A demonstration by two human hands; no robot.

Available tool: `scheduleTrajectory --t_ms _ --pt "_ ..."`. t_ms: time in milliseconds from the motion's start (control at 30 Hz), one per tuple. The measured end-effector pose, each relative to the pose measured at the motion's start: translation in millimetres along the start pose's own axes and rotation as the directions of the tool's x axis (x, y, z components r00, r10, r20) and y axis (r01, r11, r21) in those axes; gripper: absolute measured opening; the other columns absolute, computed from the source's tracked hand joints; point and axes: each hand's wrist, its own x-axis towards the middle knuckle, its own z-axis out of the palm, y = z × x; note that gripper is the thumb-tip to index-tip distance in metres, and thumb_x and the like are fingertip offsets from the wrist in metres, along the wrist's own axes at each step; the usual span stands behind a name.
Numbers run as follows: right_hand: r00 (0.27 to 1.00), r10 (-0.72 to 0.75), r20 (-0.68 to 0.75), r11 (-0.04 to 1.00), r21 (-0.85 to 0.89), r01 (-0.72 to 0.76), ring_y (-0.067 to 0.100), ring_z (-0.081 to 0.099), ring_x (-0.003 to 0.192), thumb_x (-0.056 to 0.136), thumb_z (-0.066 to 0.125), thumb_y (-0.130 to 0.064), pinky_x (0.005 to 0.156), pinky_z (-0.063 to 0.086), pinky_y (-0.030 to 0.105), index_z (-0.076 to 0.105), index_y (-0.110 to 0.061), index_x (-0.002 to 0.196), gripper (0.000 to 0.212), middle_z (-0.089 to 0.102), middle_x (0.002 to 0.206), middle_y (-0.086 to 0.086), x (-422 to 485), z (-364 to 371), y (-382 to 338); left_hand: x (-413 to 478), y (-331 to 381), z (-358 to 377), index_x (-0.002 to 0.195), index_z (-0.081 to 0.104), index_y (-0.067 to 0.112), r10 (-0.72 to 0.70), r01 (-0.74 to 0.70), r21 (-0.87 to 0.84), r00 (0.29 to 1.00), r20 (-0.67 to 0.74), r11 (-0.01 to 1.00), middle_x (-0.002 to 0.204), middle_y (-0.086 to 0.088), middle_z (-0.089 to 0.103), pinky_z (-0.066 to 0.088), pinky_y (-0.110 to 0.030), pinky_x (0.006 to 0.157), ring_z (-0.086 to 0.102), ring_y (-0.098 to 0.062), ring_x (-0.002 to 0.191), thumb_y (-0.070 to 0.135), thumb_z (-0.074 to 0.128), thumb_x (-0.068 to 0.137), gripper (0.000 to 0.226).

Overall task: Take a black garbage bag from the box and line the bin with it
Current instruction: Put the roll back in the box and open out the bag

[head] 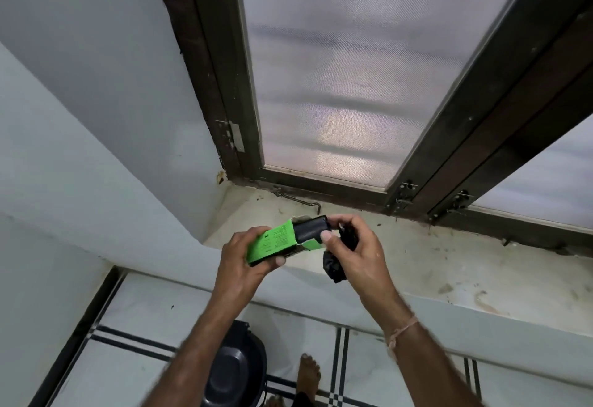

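Step in hand: pulling a bag out of the box. Left hand is wrapped round the green box, held above the window sill. Right hand pinches the black roll sticking out of the box's open end, and a crumpled black garbage bag hangs from its palm. Can't tell if that bag is torn free of the roll. Bin sits on the floor below, unlined. Next, I'd say: separate one bag, put the box down, shake the bag open, fit it over the bin rim.
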Motion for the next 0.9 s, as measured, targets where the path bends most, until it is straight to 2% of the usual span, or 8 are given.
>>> scheduleTrajectory --t_ms 67,200,333,467,567,633,800,900 --pt "0.999 -0.030 0.016 0.999 -0.019 0.030 0.007 0.063 0.067 0.096 0.071 -0.022 0.065 0.055 0.028 0.074 -0.020 0.117 0.021 0.073 0.088 -0.012 -6.0 2.2 -3.3 -5.7 4.2 2.2 0.125 0.067 0.035 -0.010 0.009 -0.028 1.000 -0.011 1.000 0.113 0.006 0.062 0.040 -0.007 0.080 0.058 -0.008 0.109 0.053 0.081 0.063 0.066" --pt "0.981 0.028 0.193 1.000 -0.001 -0.028 0.050 0.057 0.067 0.094 0.074 -0.025 0.064 0.057 0.061 0.075 -0.025 0.123 0.029 0.076 0.108 0.004 -16.5 10.2 -5.2 -13.1 9.9 5.9 0.118 0.068 0.041 -0.025 0.023 -0.115 1.000 -0.011 0.993 0.114 0.011 0.065 0.047 -0.019 0.084 0.059 0.004 0.105 0.046 0.083 0.069 0.051" --pt "0.994 0.020 0.105 0.999 -0.029 -0.017 0.017 0.057 0.068 0.086 0.083 -0.013 0.058 0.053 0.031 0.067 -0.035 0.132 0.053 0.062 0.098 -0.001 -17.8 6.9 -4.6 -17.1 10.7 -1.2 0.121 0.068 0.037 -0.032 0.030 -0.127 0.999 -0.018 0.991 0.115 0.008 0.064 0.045 -0.015 0.082 0.059 0.001 0.108 0.049 0.082 0.068 0.056" --pt "0.995 0.033 0.089 0.999 -0.012 -0.032 0.021 0.051 0.063 0.086 0.082 -0.009 0.058 0.048 0.040 0.074 -0.029 0.125 0.045 0.058 0.086 0.003 -16.8 6.9 -0.9 -22.3 9.6 -2.8 0.119 0.066 0.045 0.013 -0.007 -0.144 0.999 0.044 0.990 0.118 0.009 0.063 0.050 -0.026 0.091 0.060 -0.008 0.114 0.055 0.082 0.064 0.059" --pt "0.998 -0.041 0.052 0.998 -0.044 0.044 0.027 0.054 0.057 0.086 0.082 -0.010 0.051 0.052 0.037 0.082 -0.023 0.104 0.022 0.067 0.090 0.008 -22.4 12.3 -3.0 -24.0 11.7 -1.6 0.117 0.063 0.052 0.027 -0.022 -0.151 0.999 0.034 0.988 0.118 0.010 0.063 0.051 -0.029 0.092 0.060 -0.009 0.114 0.057 0.080 0.062 0.058" --pt "0.999 -0.054 0.002 0.998 -0.044 0.054 0.021 0.057 0.059 0.087 0.082 -0.015 0.050 0.053 0.033 0.081 -0.022 0.104 0.018 0.067 0.093 0.007 -27.1 13.4 -0.3 -24.3 11.6 -2.2 0.117 0.063 0.051 0.032 -0.026 -0.142 0.999 0.041 0.990 0.118 0.012 0.063 0.050 -0.028 0.093 0.059 -0.009 0.115 0.057 0.081 0.062 0.058" --pt "0.998 0.035 -0.050 0.987 -0.158 -0.043 0.008 0.063 0.114 0.083 0.084 -0.037 0.096 0.054 0.031 0.066 -0.038 0.130 0.050 0.062 0.121 -0.007 -31.5 7.4 12.5 -26.6 6.2 -3.5 0.119 0.067 0.043 0.049 -0.043 -0.075 0.995 0.084 0.996 0.116 0.016 0.064 0.045 -0.027 0.091 0.056 -0.011 0.117 0.048 0.086 0.066 0.056" --pt "0.975 0.220 -0.045 0.966 -0.132 -0.224 0.011 0.064 0.106 0.086 0.081 -0.040 0.098 0.054 0.034 0.063 -0.034 0.138 0.055 0.063 0.121 -0.004 -31.5 -5.3 2.8 -27.5 3.5 -5.9 0.118 0.067 0.046 0.031 -0.026 -0.075 0.997 0.065 0.997 0.117 0.015 0.064 0.047 -0.029 0.093 0.057 -0.010 0.117 0.054 0.083 0.063 0.058"
